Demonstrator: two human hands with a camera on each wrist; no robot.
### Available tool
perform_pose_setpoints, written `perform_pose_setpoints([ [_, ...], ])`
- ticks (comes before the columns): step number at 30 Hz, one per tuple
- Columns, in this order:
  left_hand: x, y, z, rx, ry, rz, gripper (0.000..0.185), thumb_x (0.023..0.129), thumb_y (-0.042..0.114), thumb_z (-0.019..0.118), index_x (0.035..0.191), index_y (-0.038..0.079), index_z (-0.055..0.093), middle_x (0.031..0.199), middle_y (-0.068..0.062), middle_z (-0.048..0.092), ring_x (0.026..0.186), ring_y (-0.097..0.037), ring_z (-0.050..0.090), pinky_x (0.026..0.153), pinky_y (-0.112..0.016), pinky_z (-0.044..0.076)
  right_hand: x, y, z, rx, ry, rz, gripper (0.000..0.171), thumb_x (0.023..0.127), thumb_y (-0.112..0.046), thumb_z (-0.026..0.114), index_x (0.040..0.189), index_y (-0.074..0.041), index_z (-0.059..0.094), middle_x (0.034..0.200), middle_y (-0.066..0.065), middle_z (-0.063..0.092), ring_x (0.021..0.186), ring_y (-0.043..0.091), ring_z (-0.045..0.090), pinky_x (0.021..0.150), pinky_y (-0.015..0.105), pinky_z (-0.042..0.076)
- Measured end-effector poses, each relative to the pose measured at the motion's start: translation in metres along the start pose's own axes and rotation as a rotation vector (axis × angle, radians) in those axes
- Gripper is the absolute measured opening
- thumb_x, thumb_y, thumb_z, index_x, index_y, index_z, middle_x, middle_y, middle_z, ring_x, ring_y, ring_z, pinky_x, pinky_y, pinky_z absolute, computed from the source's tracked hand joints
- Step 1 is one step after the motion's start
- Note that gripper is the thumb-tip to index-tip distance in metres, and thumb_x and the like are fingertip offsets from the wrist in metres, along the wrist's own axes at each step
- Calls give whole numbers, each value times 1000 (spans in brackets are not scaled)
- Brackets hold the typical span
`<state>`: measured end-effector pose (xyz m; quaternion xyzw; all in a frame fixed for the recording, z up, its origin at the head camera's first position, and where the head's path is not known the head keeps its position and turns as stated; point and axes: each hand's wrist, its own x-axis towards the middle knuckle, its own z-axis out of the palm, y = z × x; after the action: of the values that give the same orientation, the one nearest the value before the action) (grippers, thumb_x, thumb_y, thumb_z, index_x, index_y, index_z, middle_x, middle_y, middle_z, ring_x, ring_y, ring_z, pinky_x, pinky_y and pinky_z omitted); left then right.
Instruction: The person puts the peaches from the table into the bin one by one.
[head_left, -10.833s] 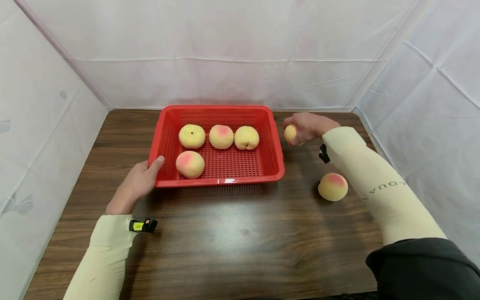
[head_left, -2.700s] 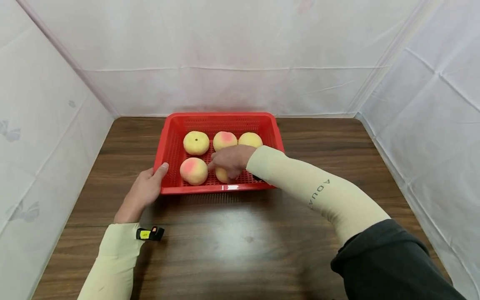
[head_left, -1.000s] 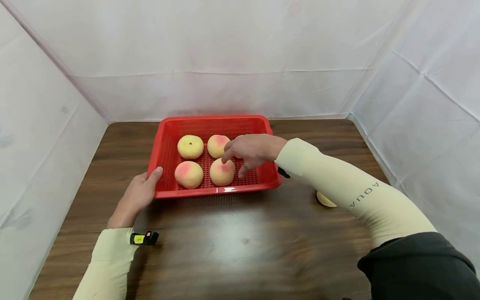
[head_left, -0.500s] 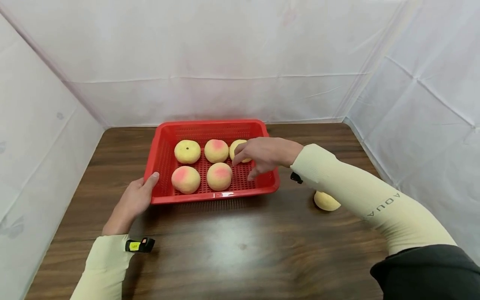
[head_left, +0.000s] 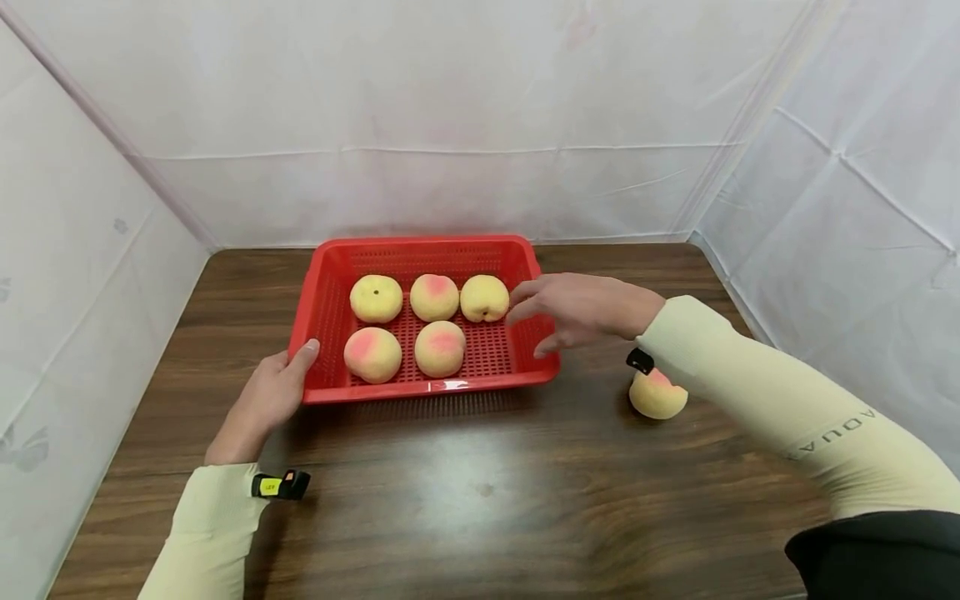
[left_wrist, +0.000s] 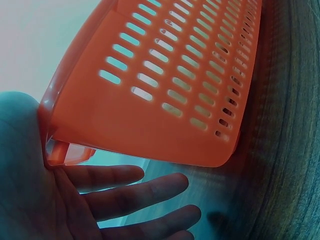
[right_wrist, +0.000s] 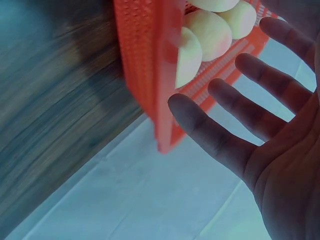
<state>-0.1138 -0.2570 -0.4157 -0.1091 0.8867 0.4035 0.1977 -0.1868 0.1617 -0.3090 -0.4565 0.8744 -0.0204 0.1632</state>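
A red plastic basket point(head_left: 420, 387) with slotted walls sits on the wooden table, holding several yellow peaches with pink blushes. Three of them, such as the middle peach point(head_left: 434, 297), form a back row; a front peach point(head_left: 439, 349) lies near the wall. My left hand point(head_left: 270, 396) holds the basket's left rim, thumb over the top; in the left wrist view its fingers point(left_wrist: 140, 195) extend below the rim, outside the wall. Over the basket's right edge hovers my right hand point(head_left: 585, 308), fingers spread and holding nothing. Another peach point(head_left: 657, 395) rests on the table, partly behind the right sleeve.
White cloth-like sheets point(head_left: 450, 100) wall off the table's back and both sides. The dark wooden tabletop point(head_left: 450, 500) stretches in front of the basket. Each wrist wears a black strap point(head_left: 281, 485) over a pale sleeve.
My right hand set a peach in the basket's front row, let go and drew back rightward to the right edge. My left hand stays at the left rim.
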Motion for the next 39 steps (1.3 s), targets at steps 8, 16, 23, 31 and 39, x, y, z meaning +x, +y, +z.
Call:
perform_pose_setpoints([
  [8,0,1,-1,9,2,7,77,105,68,26,131,0,53,97,-12,66,86,-26,58,70,-32,45,-35,12,5,26,51,19,55,85,-33,88,134,-18,69,140,4,62,129,25,61,105,44,53],
  [16,-1,1,1,9,8,11,77,105,68,27,131,0,53,98,-13,66,86,-26,58,70,-32,45,-71,15,16,83,75,163,62,84,-36,88,141,-25,64,145,1,59,135,27,57,106,48,52],
  [23,-1,0,1,10,6,4,80,104,70,25,132,0,52,99,-13,65,86,-26,57,70,-33,45,-104,23,39,113,85,270,64,86,-35,87,142,-19,62,149,6,56,136,32,57,105,52,51],
  [31,-1,0,0,9,6,-1,81,104,70,25,134,0,51,98,-13,64,85,-26,56,69,-33,43,-135,35,73,201,115,363,69,86,-36,86,145,-11,59,150,18,52,132,42,59,102,58,51],
  [39,-1,-1,0,0,-6,-12,83,103,72,25,137,1,50,102,-14,64,89,-26,56,72,-35,44,-153,42,120,290,144,495,80,83,-46,86,147,-8,56,149,22,51,127,43,60,98,58,51],
])
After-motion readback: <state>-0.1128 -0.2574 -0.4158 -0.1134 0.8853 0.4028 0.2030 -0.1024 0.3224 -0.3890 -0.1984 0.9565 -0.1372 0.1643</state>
